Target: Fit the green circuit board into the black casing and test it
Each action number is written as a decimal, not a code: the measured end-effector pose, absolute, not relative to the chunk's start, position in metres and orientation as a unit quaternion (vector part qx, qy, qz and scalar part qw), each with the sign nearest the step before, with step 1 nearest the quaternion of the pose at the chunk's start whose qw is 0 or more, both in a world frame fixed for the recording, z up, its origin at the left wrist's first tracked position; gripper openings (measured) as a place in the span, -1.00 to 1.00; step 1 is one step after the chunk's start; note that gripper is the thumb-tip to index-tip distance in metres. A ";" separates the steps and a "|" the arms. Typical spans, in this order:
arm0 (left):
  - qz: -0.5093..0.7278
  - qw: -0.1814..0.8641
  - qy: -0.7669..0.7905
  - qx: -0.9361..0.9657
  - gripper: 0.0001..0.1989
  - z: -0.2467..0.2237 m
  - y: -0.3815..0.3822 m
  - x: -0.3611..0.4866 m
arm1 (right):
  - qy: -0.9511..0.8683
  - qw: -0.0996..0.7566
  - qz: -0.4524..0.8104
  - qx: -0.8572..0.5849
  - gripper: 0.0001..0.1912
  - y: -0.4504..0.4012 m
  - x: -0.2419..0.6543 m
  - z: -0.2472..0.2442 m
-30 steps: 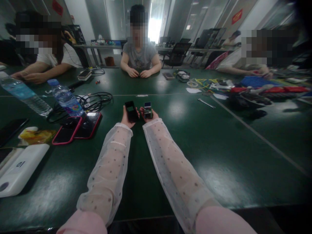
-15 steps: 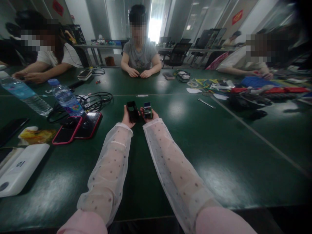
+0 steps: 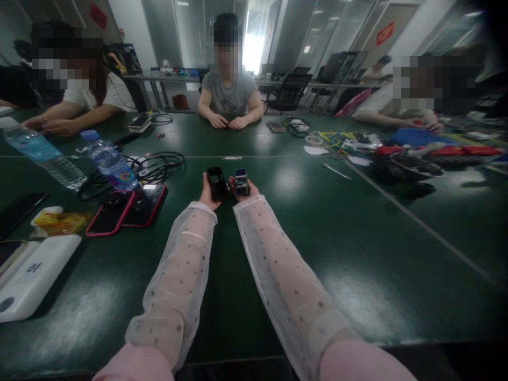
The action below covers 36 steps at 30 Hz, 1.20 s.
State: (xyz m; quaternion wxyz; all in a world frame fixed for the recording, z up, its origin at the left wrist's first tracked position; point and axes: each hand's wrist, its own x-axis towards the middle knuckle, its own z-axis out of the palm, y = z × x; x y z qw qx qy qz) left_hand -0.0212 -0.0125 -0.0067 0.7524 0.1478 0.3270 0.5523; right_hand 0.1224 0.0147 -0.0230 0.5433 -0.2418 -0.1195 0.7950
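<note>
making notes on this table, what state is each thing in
black case, held in left hand
small circuit board, held in right hand
blue-capped bottle, closed
black cables, loosely coiled
wrench, lying flat
pink-rimmed phone, face up, screen dark
red-edged phone, face up
white device, lying flat

The counter [image 3: 293, 296] is smooth and glossy, throwing back pale patches of light, while the black casing [image 3: 220, 191] looks like plastic and the small circuit-board device [image 3: 241, 186] bears a slick, glassy screen [image 3: 240, 173]. Sheer, crinkled, dotted cloth makes up the sleeves [image 3: 178, 270], over matt pink fabric [image 3: 137, 364]. The wrench [image 3: 336, 171] is shiny metal, the bottle [image 3: 109, 159] thin clear plastic, the phones [image 3: 111, 211] glossy-faced, and the white power bank [image 3: 45, 272] smooth plastic with a soft sheen.
</note>
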 end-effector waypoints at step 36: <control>0.553 0.745 0.360 0.103 -0.32 -0.006 -0.010 -0.019 | -0.129 0.573 0.771 -0.247 -0.60 0.014 0.126 -0.018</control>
